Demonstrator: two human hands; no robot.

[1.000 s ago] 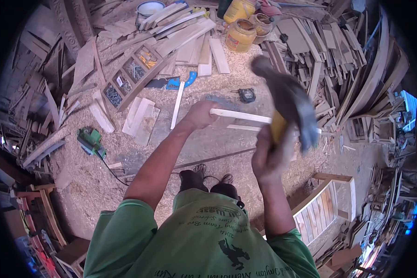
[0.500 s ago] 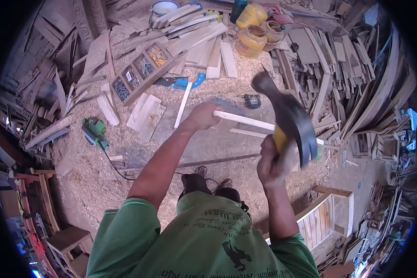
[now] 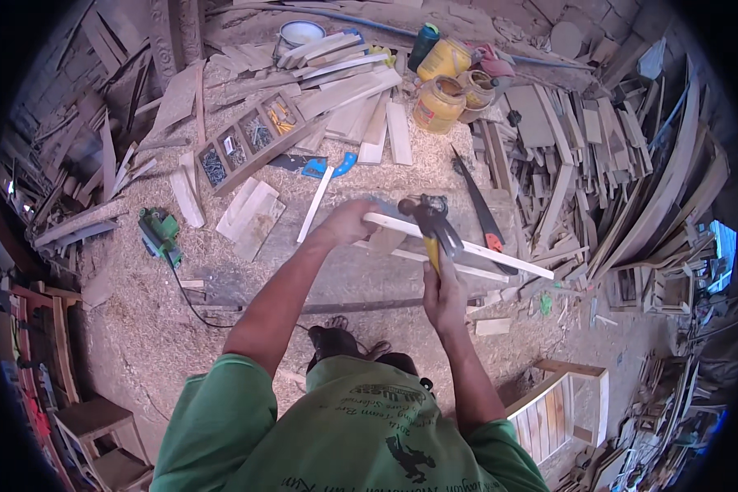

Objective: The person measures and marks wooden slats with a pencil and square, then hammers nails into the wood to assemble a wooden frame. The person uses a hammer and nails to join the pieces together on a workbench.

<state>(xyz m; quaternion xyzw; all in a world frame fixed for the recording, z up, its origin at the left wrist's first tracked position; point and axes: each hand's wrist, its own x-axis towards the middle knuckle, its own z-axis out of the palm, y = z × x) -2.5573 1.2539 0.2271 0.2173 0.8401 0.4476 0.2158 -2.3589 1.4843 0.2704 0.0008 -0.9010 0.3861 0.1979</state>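
Observation:
My left hand [image 3: 348, 223] is closed around the near-left end of a long pale wooden strip [image 3: 512, 261], which slants across the bench to the right. In my right hand [image 3: 444, 302] is a claw hammer [image 3: 436, 228], gripped by its yellow handle. The dark hammer head is over the strip, a short way right of my left hand; I cannot tell whether they touch. A second thin strip [image 3: 477, 271] runs just below the first. Behind the hammer, a tape measure [image 3: 435, 200] is partly hidden. A handsaw [image 3: 476, 197] with a dark blade lies to the right.
A divided wooden box [image 3: 250, 141] of nails and yellow pieces stands far left of centre, near a blue-handled saw [image 3: 342, 166]. A green power tool [image 3: 160, 232] trails its cord at left. Yellow jars [image 3: 439, 107] stand behind. Scrap wood [image 3: 541, 156] piles up right; a slatted frame [image 3: 545, 414] is near right.
The hammer has come down and left from its raised position onto or just over the strip. My left hand keeps its hold. The handsaw, previously behind the hammer, now shows.

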